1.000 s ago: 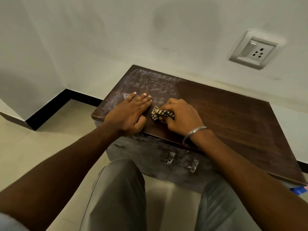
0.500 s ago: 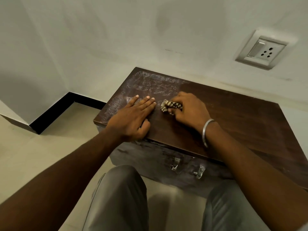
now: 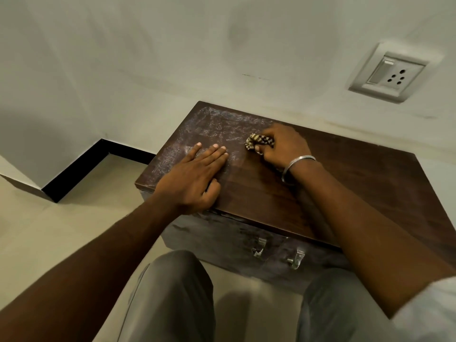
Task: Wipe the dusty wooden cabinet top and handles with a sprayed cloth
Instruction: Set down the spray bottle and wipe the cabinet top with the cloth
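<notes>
Behind the cabinet, wall (image 3: 148,58): pale and plain, meeting a side wall at the left corner, with a black skirting (image 3: 79,169) along the base.
Floor (image 3: 49,243): light tiles, left of and below the cabinet.
Cabinet top (image 3: 345,193): dark wood set against the wall; the left far part is grey with streaky dust, the right part darker and cleaner.
Knees (image 3: 172,299): in grey trousers, just before the cabinet front (image 3: 209,233), which is smeared with dust.
Left hand (image 3: 195,178): flat on the dusty left part of the top, fingers straight and together, holding nothing.
Right hand (image 3: 283,146): fingers curled round the cloth, pressing it to the top at the edge of the dusty patch.
Socket (image 3: 387,75): white switch plate on the wall, upper right.
Handles (image 3: 260,248): two small metal pulls side by side on the front, untouched.
Cloth (image 3: 257,141): checked, bunched, sticking out left of the right hand's fingers, near the left fingertips but apart.
Bangle (image 3: 296,164): silver, on the right wrist.
</notes>
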